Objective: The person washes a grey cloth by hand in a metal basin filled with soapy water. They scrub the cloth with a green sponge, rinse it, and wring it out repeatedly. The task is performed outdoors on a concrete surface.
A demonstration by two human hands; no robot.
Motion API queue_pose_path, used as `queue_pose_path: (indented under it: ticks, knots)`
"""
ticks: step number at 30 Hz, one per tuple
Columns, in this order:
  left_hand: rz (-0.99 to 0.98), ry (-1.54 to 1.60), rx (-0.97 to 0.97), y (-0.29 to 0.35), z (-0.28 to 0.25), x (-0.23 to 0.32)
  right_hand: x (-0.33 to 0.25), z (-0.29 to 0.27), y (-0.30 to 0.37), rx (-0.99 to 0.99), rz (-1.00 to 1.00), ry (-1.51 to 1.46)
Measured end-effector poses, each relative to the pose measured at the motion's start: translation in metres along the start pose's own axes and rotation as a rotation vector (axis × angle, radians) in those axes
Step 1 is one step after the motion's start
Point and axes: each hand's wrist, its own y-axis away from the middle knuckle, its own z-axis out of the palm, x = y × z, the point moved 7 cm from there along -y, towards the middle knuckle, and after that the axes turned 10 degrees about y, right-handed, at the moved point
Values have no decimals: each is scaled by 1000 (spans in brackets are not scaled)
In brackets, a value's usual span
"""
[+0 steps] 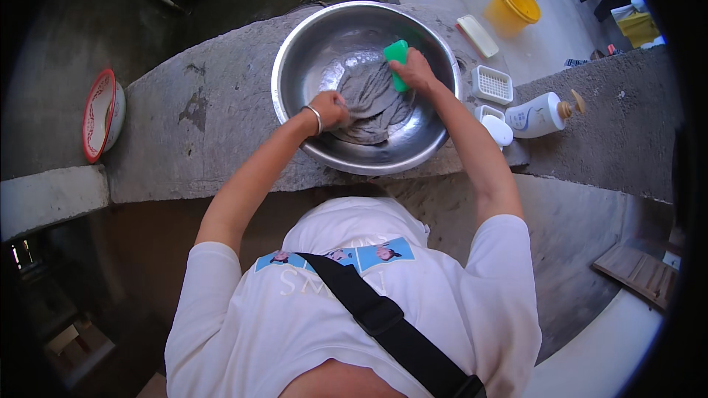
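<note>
A wide steel basin (293, 66) stands on the concrete ledge, with a wet, crumpled grey cloth (369, 96) in its bottom. At the cloth's left side, my left hand (330, 111), a bangle on its wrist, is closed on a gathered part of it. My right hand (415, 71) grips a green block (396, 53) above the cloth's upper right side; whether this is a soap bar or a brush I cannot tell. The block's right part is hidden by my fingers.
Right of the basin are a white slotted dish (492, 85), a white pump bottle (536, 116), a white cup (498, 132) and a pale oblong thing (478, 36). A yellow bucket (512, 7) stands farther back. A red-rimmed bowl (116, 114) leans at the ledge's left end.
</note>
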Motion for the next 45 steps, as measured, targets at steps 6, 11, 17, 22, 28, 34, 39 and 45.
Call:
queue_pose_path:
  ticks: [6, 11, 17, 22, 28, 34, 39, 45]
  knots:
    - [-479, 721, -431, 20, 54, 16, 4, -16, 10, -34, 157, -779]
    - [19, 665, -278, -10, 66, 88, -8, -65, 19, 8, 218, -1079]
    - [427, 1096, -269, 40, 46, 179, -15, -107, 11, 67, 125, -1142]
    - [366, 582, -22, 21, 15, 96, -17, -85, 5, 95, 79, -882]
    - [-65, -591, -92, 18, 8, 24, -83, 2, 29, 11, -227, -137]
    - [-38, -685, -105, 14, 10, 11, -103, 57, 37, -151, -416, 218]
    - [-166, -578, -89, 27, 3, 23, -42, 37, -25, -10, -101, 315]
    - [-10, -668, -65, 30, 10, 20, -128, 69, 59, -339, -542, 136]
